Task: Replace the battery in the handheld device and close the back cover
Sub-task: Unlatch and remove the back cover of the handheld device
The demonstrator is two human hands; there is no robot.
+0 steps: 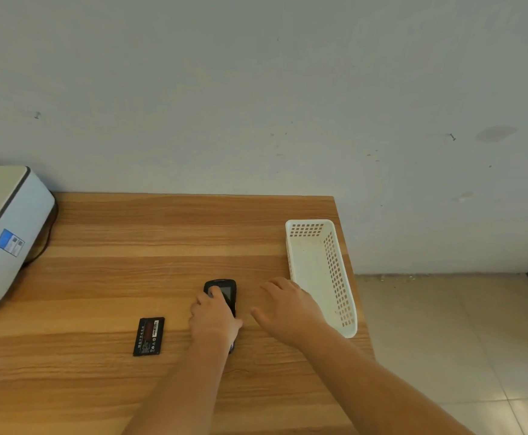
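Observation:
A black handheld device point(226, 291) lies on the wooden table point(131, 246), screen side up. My left hand point(214, 318) rests on top of it, fingers curled over its body and a fingertip on the screen; the lower part of the device is hidden under the hand. My right hand point(287, 306) lies flat on the table just right of the device, fingers spread, holding nothing. A flat black battery point(148, 336) with a label lies on the table to the left of my left hand, apart from it.
A white perforated plastic basket point(339, 271) stands at the table's right edge, beside my right hand. A white printer-like machine point(5, 233) with a cable sits at the far left. The wall runs behind the table; tiled floor lies to the right.

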